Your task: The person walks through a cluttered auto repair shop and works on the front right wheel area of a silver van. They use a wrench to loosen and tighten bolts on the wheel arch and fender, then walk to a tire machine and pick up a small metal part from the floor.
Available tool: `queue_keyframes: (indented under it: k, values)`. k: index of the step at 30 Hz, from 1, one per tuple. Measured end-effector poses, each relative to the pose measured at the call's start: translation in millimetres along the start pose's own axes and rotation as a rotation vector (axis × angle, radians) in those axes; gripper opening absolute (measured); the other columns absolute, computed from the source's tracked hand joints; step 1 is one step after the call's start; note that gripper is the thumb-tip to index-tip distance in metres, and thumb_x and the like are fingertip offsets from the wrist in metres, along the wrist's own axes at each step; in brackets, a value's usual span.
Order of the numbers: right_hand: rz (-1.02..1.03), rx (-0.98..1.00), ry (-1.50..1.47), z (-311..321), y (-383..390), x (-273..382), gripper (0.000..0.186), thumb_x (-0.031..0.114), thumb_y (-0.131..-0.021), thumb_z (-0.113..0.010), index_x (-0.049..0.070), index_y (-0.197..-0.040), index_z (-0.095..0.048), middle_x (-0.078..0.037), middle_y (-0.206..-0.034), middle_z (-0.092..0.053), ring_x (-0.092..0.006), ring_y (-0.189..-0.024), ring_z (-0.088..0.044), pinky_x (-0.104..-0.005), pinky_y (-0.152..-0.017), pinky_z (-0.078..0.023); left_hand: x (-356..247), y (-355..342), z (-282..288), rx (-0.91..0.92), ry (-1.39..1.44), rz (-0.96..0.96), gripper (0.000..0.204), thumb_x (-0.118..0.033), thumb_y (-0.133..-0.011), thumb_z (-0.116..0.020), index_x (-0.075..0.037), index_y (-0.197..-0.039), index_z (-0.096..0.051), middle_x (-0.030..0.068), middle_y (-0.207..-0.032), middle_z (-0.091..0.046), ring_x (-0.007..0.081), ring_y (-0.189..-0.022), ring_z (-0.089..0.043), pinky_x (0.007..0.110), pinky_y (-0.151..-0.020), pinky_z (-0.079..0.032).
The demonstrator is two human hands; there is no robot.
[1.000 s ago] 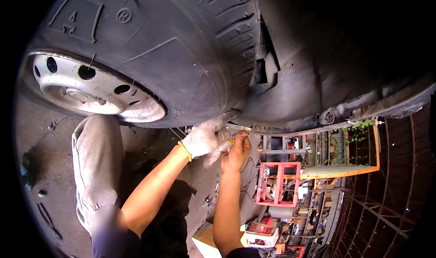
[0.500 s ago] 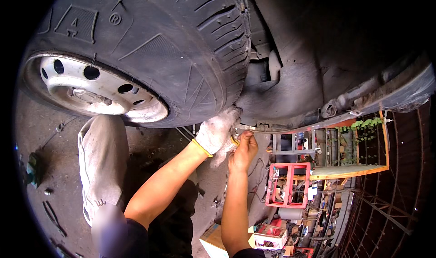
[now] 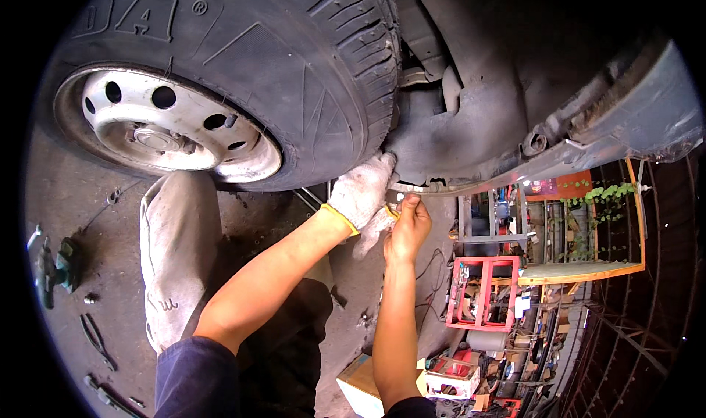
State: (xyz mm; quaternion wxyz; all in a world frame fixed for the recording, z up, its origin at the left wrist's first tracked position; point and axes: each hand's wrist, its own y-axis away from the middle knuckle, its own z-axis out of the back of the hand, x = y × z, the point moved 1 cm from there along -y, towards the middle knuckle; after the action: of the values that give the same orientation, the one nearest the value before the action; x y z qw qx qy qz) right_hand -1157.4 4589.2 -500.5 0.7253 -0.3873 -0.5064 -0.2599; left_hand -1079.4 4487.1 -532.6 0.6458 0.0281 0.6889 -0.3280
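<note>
My left hand (image 3: 360, 191) wears a white knit work glove with a yellow cuff. It reaches up between the tire tread (image 3: 360, 58) and the lower edge of the dark wheel arch liner (image 3: 456, 149); its fingertips are hidden. Bare, my right hand (image 3: 408, 230) is closed with the fingertips pinched together right below that edge. What they hold, if anything, is too small to make out. A second white glove (image 3: 373, 236) hangs between my hands, its yellow cuff against my right fingers. Which hand carries it, I cannot tell.
A steel wheel rim (image 3: 158, 135) sits above my knee (image 3: 180, 234). Pliers (image 3: 97, 341) and a green tool (image 3: 59, 267) lie on the floor at left. A cardboard box (image 3: 360, 385) stands near my right forearm; a red frame (image 3: 482, 293) and crowded shelves are farther right.
The whole view has shifted a little, so the wheel rim sits farther right and more of the floor tools show. Both hands stay at the liner's lower edge, in nearly the same pose.
</note>
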Motion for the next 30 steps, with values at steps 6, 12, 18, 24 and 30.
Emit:
queue_keyframes:
  k: [6, 12, 18, 24, 30]
  values:
    - [-0.024, -0.017, 0.046, 5, 5, 0, 0.037, 0.032, -0.096, -0.062, 0.001, -0.077, -0.060, 0.003, -0.070, -0.052, -0.0067, -0.065, -0.043, -0.0239, -0.059, -0.034, -10, 7, 0, -0.100, 0.211, 0.040, 0.017, -0.012, -0.087, -0.063, -0.002, -0.101, -0.064, 0.0181, -0.089, -0.064, 0.0368, -0.087, -0.062, 0.041, -0.074, -0.050]
    - [0.042, -0.077, 0.299, 8, 16, 13, 0.043, 0.034, -0.096, -0.061, 0.001, -0.069, -0.059, 0.002, -0.064, -0.050, -0.0079, -0.061, -0.042, -0.0266, -0.055, -0.034, -8, 11, 4, 0.047, 0.071, 0.102, 0.024, -0.021, -0.091, -0.057, -0.004, -0.107, -0.063, 0.0162, -0.093, -0.067, 0.0364, -0.092, -0.063, 0.043, -0.077, -0.050]
    - [0.323, -0.078, 0.490, -11, 39, 36, 0.030, 0.027, -0.095, -0.063, -0.003, -0.096, -0.066, -0.001, -0.061, -0.054, -0.0101, -0.058, -0.044, -0.0307, -0.054, -0.038, -16, -6, -1, 0.189, -0.036, 0.318, 0.028, -0.025, -0.090, -0.056, -0.003, -0.107, -0.060, 0.0189, -0.094, -0.067, 0.0363, -0.092, -0.064, 0.043, -0.077, -0.051]
    - [0.067, 0.050, 0.932, -29, 49, 59, 0.039, 0.006, -0.095, -0.049, -0.003, -0.133, -0.051, -0.020, -0.097, -0.070, -0.0168, -0.078, -0.064, -0.0296, -0.071, -0.049, -29, -5, -8, 0.008, 1.176, 0.823, 0.013, -0.019, -0.088, -0.063, -0.012, -0.098, -0.066, 0.0039, -0.076, -0.061, 0.0151, -0.058, -0.053, 0.033, -0.051, -0.044]
    - [0.134, 0.132, 1.003, -40, 40, 69, 0.041, 0.012, -0.094, -0.050, -0.006, -0.132, -0.050, -0.028, -0.119, -0.062, -0.0336, -0.104, -0.065, -0.0349, -0.089, -0.048, -18, -15, -11, -0.158, 1.371, 0.959, 0.013, -0.022, -0.089, -0.066, -0.010, -0.094, -0.066, 0.0022, -0.070, -0.058, 0.0132, -0.047, -0.045, 0.030, -0.042, -0.036]
